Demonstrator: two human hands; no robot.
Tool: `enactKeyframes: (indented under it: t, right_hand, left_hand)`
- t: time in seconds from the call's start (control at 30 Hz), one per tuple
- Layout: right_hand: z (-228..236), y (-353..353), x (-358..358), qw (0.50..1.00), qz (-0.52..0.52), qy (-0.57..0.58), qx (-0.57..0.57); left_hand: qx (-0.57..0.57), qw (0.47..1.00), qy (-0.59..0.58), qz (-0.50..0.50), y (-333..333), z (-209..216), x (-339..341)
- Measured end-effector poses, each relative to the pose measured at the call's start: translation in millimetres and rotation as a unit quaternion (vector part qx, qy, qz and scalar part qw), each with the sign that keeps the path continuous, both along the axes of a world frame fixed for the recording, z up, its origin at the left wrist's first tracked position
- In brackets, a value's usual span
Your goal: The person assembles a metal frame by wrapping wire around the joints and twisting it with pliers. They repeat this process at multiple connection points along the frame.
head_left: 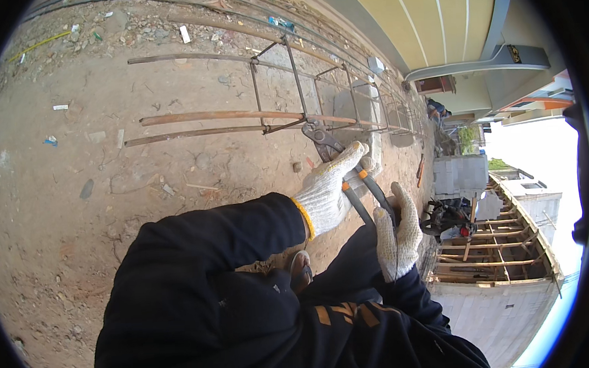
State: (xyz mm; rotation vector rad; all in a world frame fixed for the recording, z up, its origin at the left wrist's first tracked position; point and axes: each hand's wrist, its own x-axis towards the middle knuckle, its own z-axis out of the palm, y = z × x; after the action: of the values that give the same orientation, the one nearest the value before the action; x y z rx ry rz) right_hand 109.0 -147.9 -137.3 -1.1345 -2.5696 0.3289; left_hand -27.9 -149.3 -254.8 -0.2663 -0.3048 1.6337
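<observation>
1. Left hand (325,199), in a white knit glove with yellow cuff: fingers closed around the bolt cutter (323,142), just behind its head.
2. Right hand (401,240), also white-gloved: partly curled, thumb and fingers either side of a dark grip near the handle end.
3. Bolt cutter: in front of the person, head pointing away toward the rebar cage (237,115); handles close together, orange bands by the left hand.
4. Cutter jaws at a cage corner, by a long bar and a cross tie; cannot tell if they're around steel.
5. Cage: long rusty bars plus square ties, lying along the dirt ground (167,174); bar ends stick out to the left.
6. Sandaled foot (301,269) below the left forearm.
7. Right side: grey block wall (491,313), timber framing (487,246).
8. Top right: yellow building face (419,21).
</observation>
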Motion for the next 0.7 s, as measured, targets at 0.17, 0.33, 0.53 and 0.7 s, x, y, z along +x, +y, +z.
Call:
enactKeyframes:
  t: [0.17, 0.33, 0.53, 0.7]
  right_hand:
    - [-2.2, -5.0, -2.3, 0.935, 0.113, -0.216, 0.258]
    - [-2.3, 26.9, -15.8, 0.965, -0.01, -0.204, 0.166]
    - [17.7, 70.4, -8.9, 0.711, -0.137, 0.011, -0.69]
    - [33.8, 109.1, 49.5, 0.829, -0.001, -0.036, -0.557]
  left_hand:
    - [-0.029, 1.0, -0.002, 0.012, 8.6, 2.0, 5.4]
    - [-0.045, 0.999, -0.006, 0.011, 5.3, 6.8, 3.2]
    - [-0.028, 0.993, 0.086, 0.079, 4.3, 7.3, -11.9]
    - [-0.001, 0.996, 0.056, 0.064, 18.0, 7.6, -7.0]
